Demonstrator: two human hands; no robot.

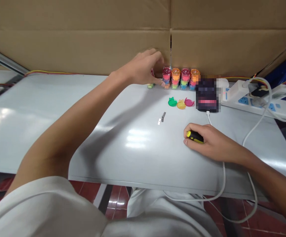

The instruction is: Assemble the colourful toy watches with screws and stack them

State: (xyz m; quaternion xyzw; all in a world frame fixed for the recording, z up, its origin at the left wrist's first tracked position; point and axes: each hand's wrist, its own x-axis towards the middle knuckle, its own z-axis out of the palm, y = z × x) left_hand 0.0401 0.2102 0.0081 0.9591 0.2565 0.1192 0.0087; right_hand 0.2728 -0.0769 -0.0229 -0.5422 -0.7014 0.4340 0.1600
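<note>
My left hand (146, 68) reaches to the back of the table, thumb and fingers apart around the left side of a stack of small coloured pots (167, 77). The thumb tip lies at the stack's lower part; whether it presses there I cannot tell. Another stack (150, 85) is mostly hidden behind this hand. Several similar stacks stand in a row to the right, such as an orange-topped one (175, 77). My right hand (212, 141) rests on the table, closed around a black and yellow screwdriver-like handle (195, 136); its far end is hidden in the palm.
Green (172, 102), yellow (181, 104) and pink (189, 102) translucent discs lie before the stacks. Nearer are small metal strips (163, 117). A phone (207, 95) with a white cable lies right, beside a white power strip (258, 103). Cardboard (83, 49) walls the back.
</note>
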